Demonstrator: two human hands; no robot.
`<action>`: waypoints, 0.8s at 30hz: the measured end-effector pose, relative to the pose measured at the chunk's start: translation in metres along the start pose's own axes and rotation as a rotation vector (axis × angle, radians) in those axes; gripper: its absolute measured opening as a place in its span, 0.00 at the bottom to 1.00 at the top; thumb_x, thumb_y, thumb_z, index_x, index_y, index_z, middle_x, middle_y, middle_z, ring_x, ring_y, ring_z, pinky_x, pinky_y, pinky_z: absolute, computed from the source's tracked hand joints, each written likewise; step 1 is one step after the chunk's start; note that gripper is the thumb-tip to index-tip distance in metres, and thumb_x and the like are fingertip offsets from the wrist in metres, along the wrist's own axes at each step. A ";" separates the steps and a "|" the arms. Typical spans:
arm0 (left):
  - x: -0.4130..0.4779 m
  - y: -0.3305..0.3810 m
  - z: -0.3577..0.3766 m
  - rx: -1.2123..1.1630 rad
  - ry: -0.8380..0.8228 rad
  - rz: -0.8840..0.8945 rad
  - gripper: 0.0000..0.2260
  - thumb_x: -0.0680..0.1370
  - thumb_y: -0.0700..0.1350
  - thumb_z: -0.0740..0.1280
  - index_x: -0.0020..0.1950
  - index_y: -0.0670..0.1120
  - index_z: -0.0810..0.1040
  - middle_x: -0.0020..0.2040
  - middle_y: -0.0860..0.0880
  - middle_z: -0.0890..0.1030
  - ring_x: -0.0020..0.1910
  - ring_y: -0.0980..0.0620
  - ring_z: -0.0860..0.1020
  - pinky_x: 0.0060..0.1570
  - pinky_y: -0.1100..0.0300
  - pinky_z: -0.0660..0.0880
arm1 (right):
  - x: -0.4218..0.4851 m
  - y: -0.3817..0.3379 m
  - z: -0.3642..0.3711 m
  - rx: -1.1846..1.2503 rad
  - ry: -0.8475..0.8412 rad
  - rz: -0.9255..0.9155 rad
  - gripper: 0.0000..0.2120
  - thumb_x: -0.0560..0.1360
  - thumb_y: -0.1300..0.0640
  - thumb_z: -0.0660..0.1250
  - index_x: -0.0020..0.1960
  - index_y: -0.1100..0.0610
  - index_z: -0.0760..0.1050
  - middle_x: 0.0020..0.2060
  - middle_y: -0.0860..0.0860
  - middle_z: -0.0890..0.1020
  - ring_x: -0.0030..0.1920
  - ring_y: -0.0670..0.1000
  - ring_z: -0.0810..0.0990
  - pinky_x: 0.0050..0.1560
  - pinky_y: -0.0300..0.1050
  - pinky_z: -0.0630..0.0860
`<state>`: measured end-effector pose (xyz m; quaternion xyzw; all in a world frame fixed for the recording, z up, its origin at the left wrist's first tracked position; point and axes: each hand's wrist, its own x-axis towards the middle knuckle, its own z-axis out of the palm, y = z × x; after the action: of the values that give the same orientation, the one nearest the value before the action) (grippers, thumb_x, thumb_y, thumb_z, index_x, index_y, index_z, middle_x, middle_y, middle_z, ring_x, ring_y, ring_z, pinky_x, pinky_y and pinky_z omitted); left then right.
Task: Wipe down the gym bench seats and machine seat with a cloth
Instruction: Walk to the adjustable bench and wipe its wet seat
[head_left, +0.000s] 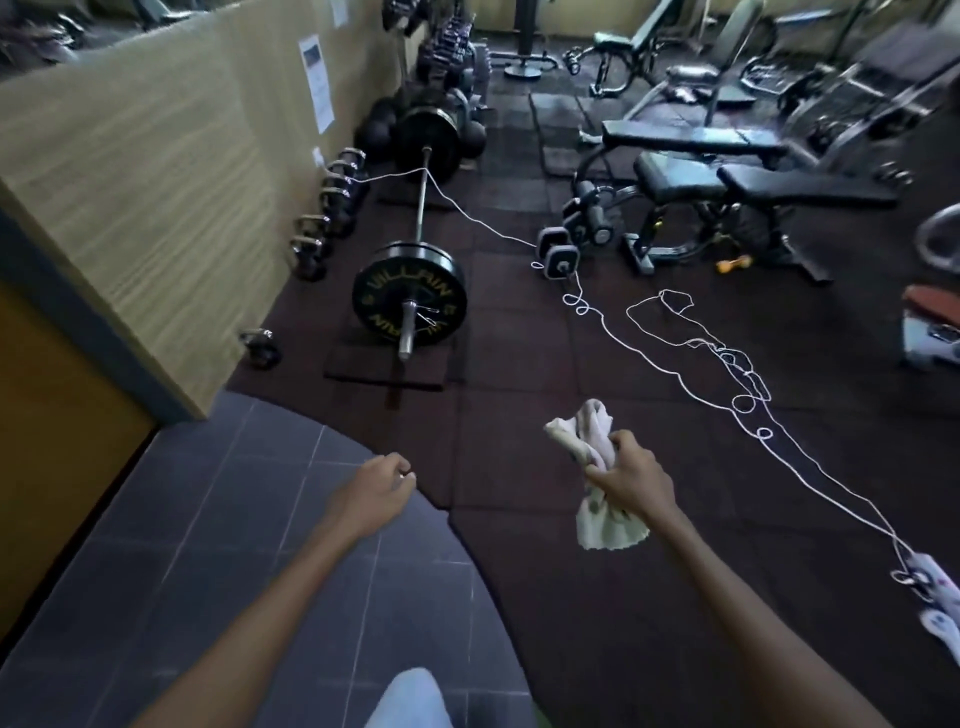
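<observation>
Dark rubber floor (519, 338) fills most of the gym ahead of you, and grey tiles (208, 519) lie under your arms at lower left.

Your right hand (631, 480) grips the cloth (605, 525) around its middle, fingers curled tight about it, out in front of you over the rubber. The cloth is bunched into a rough roll. Its long axis runs up and down the picture: one end sticks out above your fist and leans left, away from you, and the other hangs below it toward you. Your fingers hide the part between.

Your left hand (376, 491) is held out over the edge of the tiles, well apart from the cloth. Its fingers are curled in toward the palm with nothing seen in them; the palm side faces away.

The benches (691, 137) stand at upper right, well ahead of the cloth, with their black pads running across the view and overlapping one another. The machines behind them are dim and blurred, so you cannot pick out a machine seat.

A barbell (422, 208) lies lengthwise along the wall (156, 156), with kettlebells (332, 208) between the two. A white cord (649, 358) loops over the floor from the wall to a power strip (935, 582) at the right edge. The frame's edge cuts off another machine on the right.
</observation>
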<state>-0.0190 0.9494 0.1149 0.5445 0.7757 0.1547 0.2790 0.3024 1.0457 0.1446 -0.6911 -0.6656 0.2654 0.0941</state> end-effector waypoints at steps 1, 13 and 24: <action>0.023 0.007 -0.001 0.005 0.000 0.011 0.12 0.78 0.49 0.63 0.57 0.45 0.77 0.56 0.46 0.80 0.56 0.45 0.78 0.56 0.52 0.74 | 0.021 -0.003 -0.003 0.003 0.004 0.001 0.24 0.70 0.46 0.70 0.62 0.52 0.69 0.53 0.52 0.80 0.54 0.58 0.79 0.46 0.49 0.70; 0.356 0.105 -0.020 0.096 -0.153 0.157 0.13 0.80 0.55 0.58 0.60 0.52 0.74 0.54 0.55 0.77 0.53 0.55 0.76 0.50 0.58 0.73 | 0.305 -0.052 -0.040 0.046 0.029 0.173 0.22 0.69 0.46 0.68 0.60 0.50 0.69 0.47 0.48 0.79 0.52 0.57 0.80 0.45 0.47 0.69; 0.624 0.251 -0.017 0.112 -0.189 0.298 0.11 0.78 0.56 0.60 0.54 0.54 0.76 0.46 0.56 0.78 0.47 0.57 0.77 0.50 0.55 0.76 | 0.547 -0.037 -0.106 0.136 0.157 0.317 0.24 0.68 0.45 0.69 0.62 0.49 0.69 0.52 0.50 0.82 0.53 0.57 0.80 0.48 0.49 0.73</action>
<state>0.0045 1.6217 0.1004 0.6803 0.6641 0.0992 0.2939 0.3082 1.6038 0.1196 -0.7978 -0.5197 0.2668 0.1492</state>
